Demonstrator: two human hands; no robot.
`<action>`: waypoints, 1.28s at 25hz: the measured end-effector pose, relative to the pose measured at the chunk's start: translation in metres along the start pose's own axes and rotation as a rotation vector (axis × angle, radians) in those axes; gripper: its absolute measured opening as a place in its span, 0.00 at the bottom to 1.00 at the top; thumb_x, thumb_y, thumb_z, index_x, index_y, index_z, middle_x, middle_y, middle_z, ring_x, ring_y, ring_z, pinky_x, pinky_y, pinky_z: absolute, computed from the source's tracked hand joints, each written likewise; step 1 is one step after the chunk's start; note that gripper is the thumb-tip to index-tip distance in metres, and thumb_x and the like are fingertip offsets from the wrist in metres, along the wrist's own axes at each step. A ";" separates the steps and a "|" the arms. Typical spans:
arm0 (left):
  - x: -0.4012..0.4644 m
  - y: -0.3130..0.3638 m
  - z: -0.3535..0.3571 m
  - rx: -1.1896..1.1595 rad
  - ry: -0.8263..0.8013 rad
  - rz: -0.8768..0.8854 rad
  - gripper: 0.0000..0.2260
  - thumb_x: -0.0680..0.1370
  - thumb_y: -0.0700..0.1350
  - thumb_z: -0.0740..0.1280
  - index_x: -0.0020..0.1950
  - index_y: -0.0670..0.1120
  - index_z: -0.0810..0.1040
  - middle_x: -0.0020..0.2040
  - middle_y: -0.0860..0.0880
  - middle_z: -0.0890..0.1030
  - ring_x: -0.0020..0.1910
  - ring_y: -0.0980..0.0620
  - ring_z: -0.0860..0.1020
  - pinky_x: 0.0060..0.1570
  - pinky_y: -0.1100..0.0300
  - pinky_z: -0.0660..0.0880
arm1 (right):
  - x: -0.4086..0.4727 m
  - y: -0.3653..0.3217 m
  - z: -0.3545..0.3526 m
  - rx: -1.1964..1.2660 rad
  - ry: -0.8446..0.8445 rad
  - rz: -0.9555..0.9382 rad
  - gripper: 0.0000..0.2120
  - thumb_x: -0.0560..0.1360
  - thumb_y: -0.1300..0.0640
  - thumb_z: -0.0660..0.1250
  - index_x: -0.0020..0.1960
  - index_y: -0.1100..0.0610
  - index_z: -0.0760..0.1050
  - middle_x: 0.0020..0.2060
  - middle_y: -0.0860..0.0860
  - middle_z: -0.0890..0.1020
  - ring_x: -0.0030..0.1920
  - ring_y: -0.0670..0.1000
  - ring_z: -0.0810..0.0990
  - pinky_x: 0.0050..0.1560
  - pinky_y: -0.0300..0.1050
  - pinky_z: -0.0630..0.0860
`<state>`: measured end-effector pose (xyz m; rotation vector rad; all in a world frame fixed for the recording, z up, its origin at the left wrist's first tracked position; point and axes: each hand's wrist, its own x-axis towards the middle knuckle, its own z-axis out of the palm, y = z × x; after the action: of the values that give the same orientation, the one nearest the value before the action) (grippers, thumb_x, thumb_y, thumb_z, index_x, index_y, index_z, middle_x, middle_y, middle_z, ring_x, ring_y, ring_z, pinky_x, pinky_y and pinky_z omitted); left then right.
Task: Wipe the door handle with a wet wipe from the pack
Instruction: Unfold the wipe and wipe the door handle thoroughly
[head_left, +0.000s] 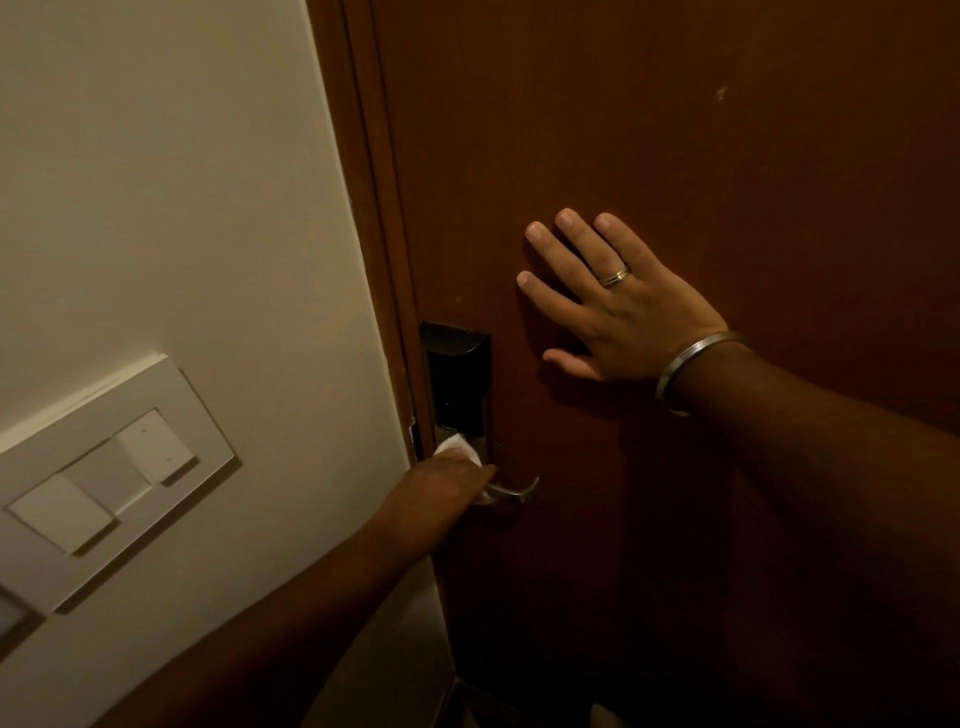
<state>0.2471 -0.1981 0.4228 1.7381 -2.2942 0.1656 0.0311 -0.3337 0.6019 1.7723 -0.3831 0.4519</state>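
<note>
A metal lever door handle (514, 492) sticks out of a dark lock plate (460, 374) at the left edge of a brown wooden door (675, 130). My left hand (441, 486) is closed over the handle's inner part with a white wet wipe (460, 446) bunched under the fingers; only the lever's tip shows past it. My right hand (613, 299) lies flat on the door above and to the right of the lock, fingers spread, wearing a ring and a metal bangle. The pack of wipes is not in view.
A cream wall (182, 182) stands left of the brown door frame (374, 208). A white switch plate (104, 478) with several rocker switches is mounted on the wall at lower left, close to my left forearm.
</note>
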 end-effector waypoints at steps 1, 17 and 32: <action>0.004 0.014 0.004 0.015 -0.013 -0.021 0.16 0.75 0.43 0.70 0.62 0.44 0.76 0.58 0.41 0.81 0.58 0.44 0.78 0.59 0.50 0.75 | 0.000 0.000 0.000 0.000 0.000 0.003 0.38 0.77 0.32 0.50 0.78 0.57 0.61 0.77 0.65 0.59 0.76 0.67 0.60 0.75 0.63 0.57; 0.012 -0.030 -0.026 0.339 -0.117 0.279 0.20 0.76 0.42 0.69 0.67 0.43 0.71 0.54 0.43 0.81 0.54 0.45 0.78 0.52 0.53 0.76 | -0.001 -0.001 -0.001 -0.005 -0.029 -0.001 0.38 0.78 0.32 0.48 0.79 0.56 0.59 0.78 0.65 0.57 0.77 0.67 0.58 0.76 0.62 0.56; 0.029 0.013 -0.032 0.311 -0.301 0.173 0.10 0.79 0.51 0.64 0.53 0.47 0.79 0.48 0.47 0.82 0.47 0.50 0.79 0.49 0.54 0.75 | 0.000 0.001 -0.005 -0.026 -0.042 -0.016 0.38 0.78 0.32 0.47 0.79 0.55 0.59 0.78 0.65 0.59 0.77 0.67 0.60 0.76 0.62 0.58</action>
<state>0.2320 -0.2140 0.4624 1.8082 -2.7646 0.3299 0.0304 -0.3289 0.6036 1.7601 -0.4026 0.3978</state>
